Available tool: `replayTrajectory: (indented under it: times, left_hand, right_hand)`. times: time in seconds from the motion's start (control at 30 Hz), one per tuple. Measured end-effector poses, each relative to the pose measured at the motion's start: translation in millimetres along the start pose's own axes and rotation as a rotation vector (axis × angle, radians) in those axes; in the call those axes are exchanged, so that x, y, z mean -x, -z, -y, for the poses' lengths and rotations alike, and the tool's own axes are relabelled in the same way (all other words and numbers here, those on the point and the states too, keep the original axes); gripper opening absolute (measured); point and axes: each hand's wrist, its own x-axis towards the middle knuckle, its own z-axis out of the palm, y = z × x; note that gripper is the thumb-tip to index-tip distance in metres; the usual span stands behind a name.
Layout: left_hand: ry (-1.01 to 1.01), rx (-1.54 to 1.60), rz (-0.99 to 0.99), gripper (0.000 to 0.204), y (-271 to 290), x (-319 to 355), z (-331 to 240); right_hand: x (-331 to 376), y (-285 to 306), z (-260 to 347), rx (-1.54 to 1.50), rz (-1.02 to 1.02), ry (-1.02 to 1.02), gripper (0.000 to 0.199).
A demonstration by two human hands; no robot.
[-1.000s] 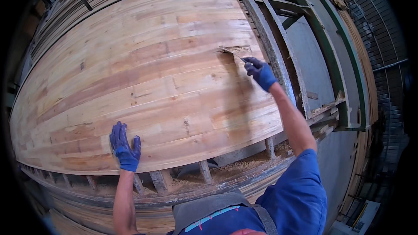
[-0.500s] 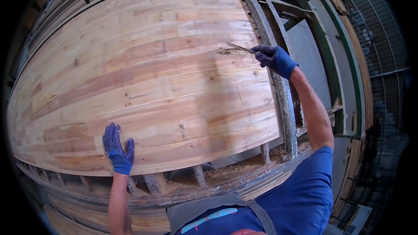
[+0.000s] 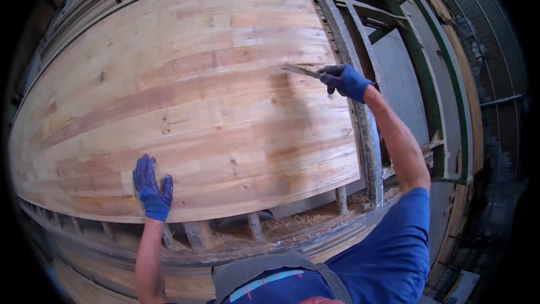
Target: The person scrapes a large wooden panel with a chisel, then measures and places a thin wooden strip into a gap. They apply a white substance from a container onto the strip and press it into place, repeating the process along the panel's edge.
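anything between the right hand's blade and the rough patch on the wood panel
Nothing visible stands between them: the gloved right hand holds the metal blade by the rough patch on the wood panel; contact is unclear.

The fisheye view is taken from head height, above the grey apron bib (image 3: 256, 266) seen at the lower edge. It is directed downward and forward. The laminated wood panel (image 3: 197, 129) is framed at near range; straight edges are bowed toward the picture's rim.
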Motion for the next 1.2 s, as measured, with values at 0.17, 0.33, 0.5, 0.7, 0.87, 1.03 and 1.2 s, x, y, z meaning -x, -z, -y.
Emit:
replayTrajectory:
  times: [0.17, 0.33, 0.5, 0.7, 0.87, 1.03, 1.2]
  left_hand:
    - [-0.005, 0.019, -0.009, 0.057, 0.7, -2.8, 3.2]
    - [0.016, 0.044, 0.019, 0.059, -1.1, -3.7, 2.5]
    - [0.025, 0.043, 0.04, 0.058, 5.2, -3.0, -3.2]
    - [0.025, 0.042, 0.066, 0.056, 4.8, -12.2, -2.3]
    - [0.027, 0.022, 0.055, 0.054, 4.7, -9.7, -3.1]
    - [0.032, 0.027, 0.079, 0.053, 5.5, -13.2, -2.8]
    - [0.037, 0.021, 0.079, 0.054, 8.5, -11.7, -4.8]
  right_hand:
    - [13.9, 15.3, 38.0, 0.43, -0.141, 0.079, 0.036]
    - [4.0, 14.6, 52.6, 0.617, -0.083, 0.04, 0.035]
    - [-19.8, 28.6, 56.2, 0.692, 0.06, 0.119, 0.031]
    - [-66.3, 49.9, 105.8, 0.731, 0.201, -0.016, 0.021]
    - [-82.9, 51.6, 126.1, 0.728, 0.296, -0.109, 0.021]
    - [-125.6, 50.4, 133.7, 0.893, 0.325, -0.197, 0.021]
    - [-102.1, 75.7, 90.7, 0.566, 0.303, -0.205, 0.024]
